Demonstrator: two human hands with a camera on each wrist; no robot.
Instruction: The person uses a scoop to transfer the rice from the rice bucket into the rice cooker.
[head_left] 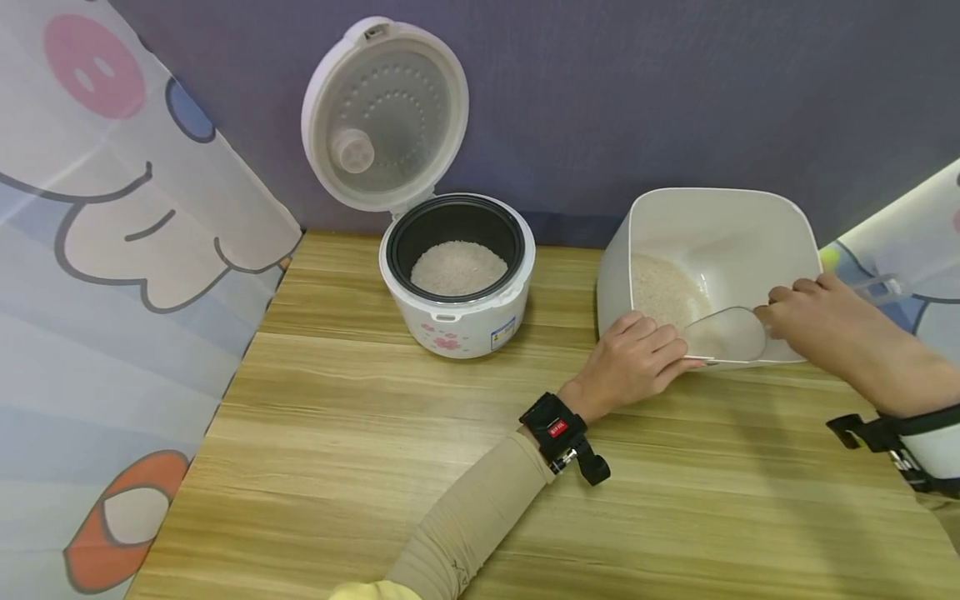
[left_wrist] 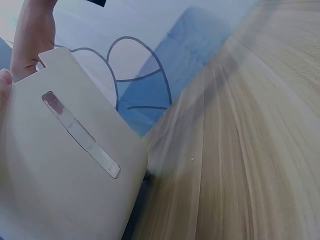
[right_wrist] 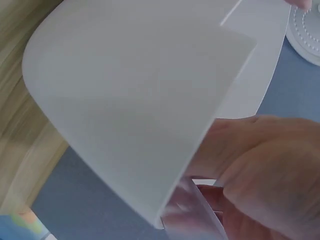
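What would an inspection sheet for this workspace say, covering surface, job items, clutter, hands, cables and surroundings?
Surface: wood-grain tabletop.
Rice cooker: lid raised, rice in the black inner pot.
White rice bin: to the cooker's right, open-topped, partly filled with rice.
Clear scoop: its bowl at the bin's front rim.
Clutter: one small white speck on the tabletop, possibly a rice grain.
Left hand: grips the bin's front rim.
Right hand: grips the scoop.
Cables: nothing seen.
Surroundings: dark blue-grey backdrop behind, cartoon-print sheeting on both sides.
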